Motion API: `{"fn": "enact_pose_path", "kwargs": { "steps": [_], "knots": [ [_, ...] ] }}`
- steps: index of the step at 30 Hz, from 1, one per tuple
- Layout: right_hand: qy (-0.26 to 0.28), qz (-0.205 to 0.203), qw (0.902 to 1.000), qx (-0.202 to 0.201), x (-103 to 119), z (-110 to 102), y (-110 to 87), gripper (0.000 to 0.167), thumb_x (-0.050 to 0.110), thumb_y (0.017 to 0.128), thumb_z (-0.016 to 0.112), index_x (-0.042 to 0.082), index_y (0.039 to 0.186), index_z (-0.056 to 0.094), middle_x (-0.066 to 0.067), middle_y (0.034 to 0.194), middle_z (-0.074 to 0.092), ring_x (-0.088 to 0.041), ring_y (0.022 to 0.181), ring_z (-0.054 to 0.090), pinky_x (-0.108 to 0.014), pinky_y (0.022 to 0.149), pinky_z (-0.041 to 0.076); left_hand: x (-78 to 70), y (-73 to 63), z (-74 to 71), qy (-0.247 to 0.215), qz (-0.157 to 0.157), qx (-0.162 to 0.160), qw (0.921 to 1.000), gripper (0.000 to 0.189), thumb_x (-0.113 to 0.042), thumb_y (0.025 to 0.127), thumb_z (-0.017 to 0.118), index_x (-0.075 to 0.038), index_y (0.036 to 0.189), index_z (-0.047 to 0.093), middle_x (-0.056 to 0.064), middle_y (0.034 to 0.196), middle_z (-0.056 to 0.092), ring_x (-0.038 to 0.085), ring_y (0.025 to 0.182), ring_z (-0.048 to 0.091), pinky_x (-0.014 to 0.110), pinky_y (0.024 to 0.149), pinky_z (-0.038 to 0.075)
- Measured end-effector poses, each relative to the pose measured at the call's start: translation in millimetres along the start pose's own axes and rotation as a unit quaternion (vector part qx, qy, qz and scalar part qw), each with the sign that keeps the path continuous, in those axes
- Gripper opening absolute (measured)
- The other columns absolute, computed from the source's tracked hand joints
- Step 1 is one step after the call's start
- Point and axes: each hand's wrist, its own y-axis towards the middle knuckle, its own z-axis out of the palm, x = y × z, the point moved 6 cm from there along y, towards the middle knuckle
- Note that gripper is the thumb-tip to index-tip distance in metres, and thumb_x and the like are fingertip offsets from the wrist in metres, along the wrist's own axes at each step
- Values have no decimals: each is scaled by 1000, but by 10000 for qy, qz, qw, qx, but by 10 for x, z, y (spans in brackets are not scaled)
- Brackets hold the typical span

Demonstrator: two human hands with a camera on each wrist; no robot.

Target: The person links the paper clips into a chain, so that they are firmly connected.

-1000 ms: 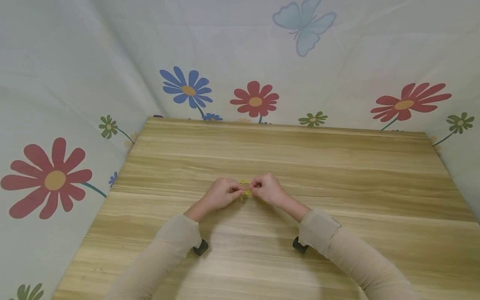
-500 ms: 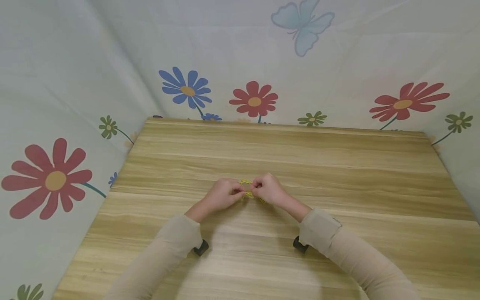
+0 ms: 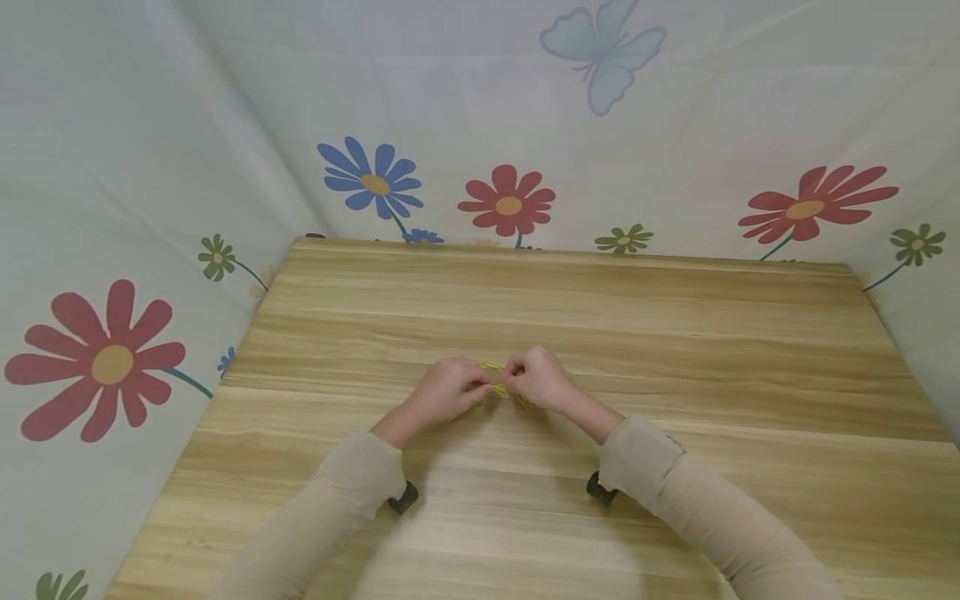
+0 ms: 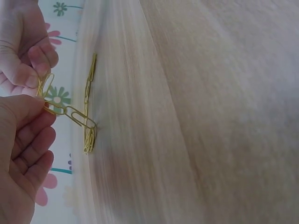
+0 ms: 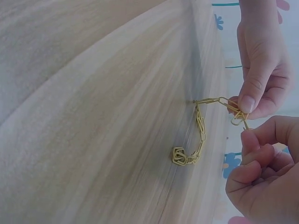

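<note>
A chain of linked yellow paper clips (image 5: 201, 125) hangs from the fingers and trails onto the wooden table (image 3: 585, 325). My left hand (image 3: 447, 390) pinches the chain near its upper end between thumb and forefinger. Close beside it, my right hand (image 3: 538, 379) pinches a yellow paper clip (image 4: 46, 87) at that end, partly covered by fingertips. In the right wrist view this clip touches the chain; whether it is hooked through cannot be told. Lower clips (image 4: 89, 141) lie bunched on the tabletop, and the rest curves away in a line.
Pale cloth walls (image 3: 457, 92) printed with flowers and a butterfly stand behind the table and at its sides. Small black devices (image 3: 403, 497) sit under both sleeved wrists. The table's far edge (image 3: 570, 252) runs along the back wall.
The left fingertips have shifted slightly to the right, closer to the right hand. Both hands keep pinching, and the chain near them has moved a little. The head view has tilted slightly.
</note>
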Motion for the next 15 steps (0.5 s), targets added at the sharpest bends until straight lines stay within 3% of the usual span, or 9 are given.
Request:
{"fn": "enact_pose_path", "kwargs": {
  "steps": [9,15],
  "knots": [
    [-278,52,9996,-93,17,-6,5,14,1,77,54,4,70,65,-2,60,60,-7,46,43,-16,42,35,1,2,9,75,-29,-12,10000,10,-18,82,62,-11,79,69,-2,74,66,8,64,57,22,62,46],
    [-281,14,9995,-140,-29,-34,-4,14,2,77,55,1,68,65,-2,58,57,-7,44,38,-17,41,32,15,-5,-47,82,-90,-267,9996,8,-15,81,62,-11,81,69,-2,75,66,8,67,59,20,62,48]
  ]
}}
